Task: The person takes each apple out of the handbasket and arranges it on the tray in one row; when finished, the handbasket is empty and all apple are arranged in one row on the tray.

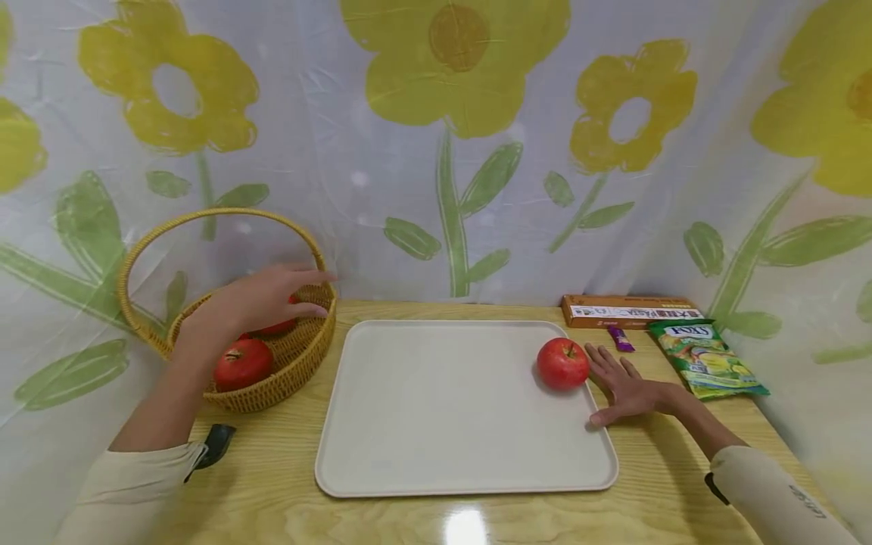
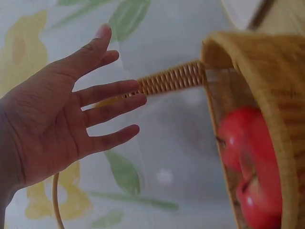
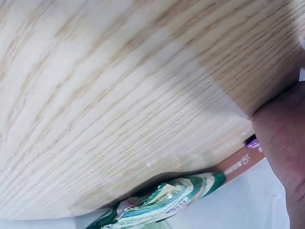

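My left hand [image 1: 255, 299] is over the wicker basket [image 1: 316, 344], fingers extended near the side of its arched handle. The left wrist view shows that hand [image 2: 62, 114] with fingers spread and nothing in them. Red apples [image 2: 248, 157] lie inside the basket; one apple [image 1: 243, 364] shows below my left wrist. My right hand [image 1: 630, 392] rests at the right edge of the white tray [image 1: 450, 409], fingers spread. Just left of its fingertips, a red apple [image 1: 562, 364] sits on the tray. In the right wrist view only part of that hand [image 3: 283, 138] appears.
Behind my right hand lie a brown pasta box [image 1: 630, 312], a small purple packet [image 1: 620, 339] and a green snack bag [image 1: 708, 359]. A flowered curtain [image 1: 306, 166] rises along the back of the wooden table [image 1: 272, 484].
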